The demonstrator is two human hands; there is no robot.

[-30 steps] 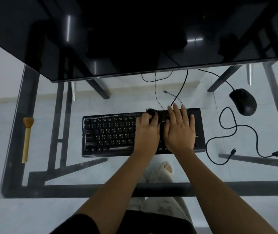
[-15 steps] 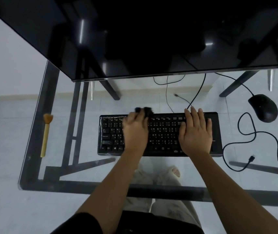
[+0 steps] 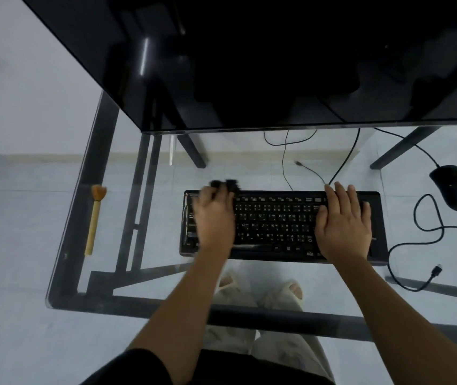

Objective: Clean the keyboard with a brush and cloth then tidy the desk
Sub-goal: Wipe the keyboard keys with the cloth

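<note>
A black keyboard [image 3: 277, 226] lies on the glass desk [image 3: 144, 273] in front of me. My left hand [image 3: 214, 218] lies over the keyboard's left end, blurred, and holds a dark cloth [image 3: 226, 184] whose edge sticks out past the fingertips at the top row. My right hand [image 3: 342, 223] rests flat on the keyboard's right end with its fingers straight. A brush [image 3: 95, 218] with a yellow handle and orange bristles lies by itself near the desk's left edge, far from both hands.
A large black monitor [image 3: 249, 65] fills the back of the desk. A black mouse [image 3: 455, 191] sits at the right, with a loose black cable [image 3: 427, 234] coiled in front of it. Thin cables [image 3: 285, 159] run from behind the keyboard. My legs show through the glass.
My left hand has slid with the cloth from the keyboard's middle to its left end. My right hand has stayed flat on the right end.
</note>
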